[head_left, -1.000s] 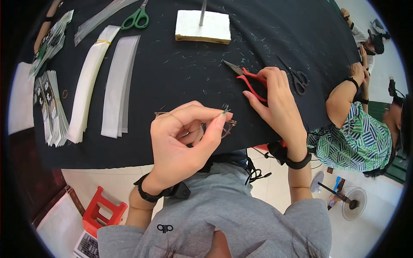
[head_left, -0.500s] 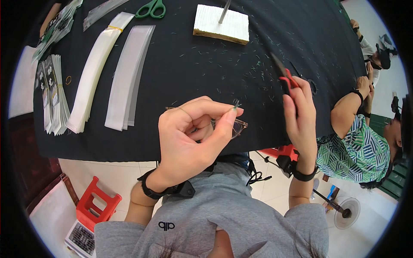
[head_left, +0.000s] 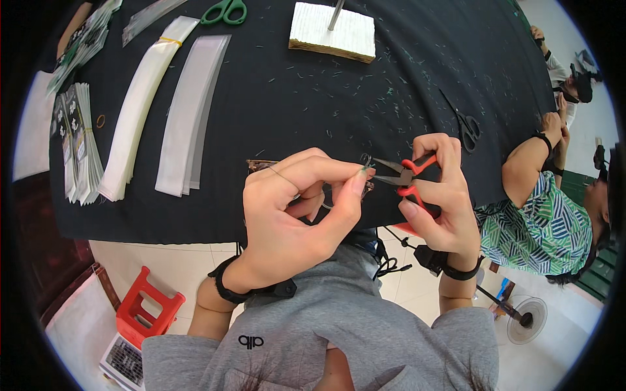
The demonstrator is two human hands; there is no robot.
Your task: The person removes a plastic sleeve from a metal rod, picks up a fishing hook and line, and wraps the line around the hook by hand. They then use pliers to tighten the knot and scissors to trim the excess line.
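Observation:
My left hand (head_left: 300, 202) is closed in a pinch on a tiny bundle of curved wires (head_left: 366, 160) that look like fish hooks. A bit of green shows at the fingertips, and a thin line crosses the back of the fingers. My right hand (head_left: 447, 195) grips red-handled needle-nose pliers (head_left: 405, 177), its fingers spread around both handles. The pliers' parted jaws point left, right beside the curved wires; whether they touch is unclear. Brown-framed glasses (head_left: 261, 165) are mostly hidden behind my left hand.
On the black-clothed table (head_left: 261, 111) lie clear plastic sleeves (head_left: 192, 117), a banded sleeve bundle (head_left: 147, 107), printed packets (head_left: 81, 143), green scissors (head_left: 223, 12), black scissors (head_left: 468, 127) and scattered thread scraps. A white block (head_left: 332, 31) holds a metal rod. Another person (head_left: 535, 221) sits at right.
My right hand has swung the pliers left and down to my left fingertips, and their jaws have parted. My left hand keeps its pinch almost in place. The black scissors are now uncovered.

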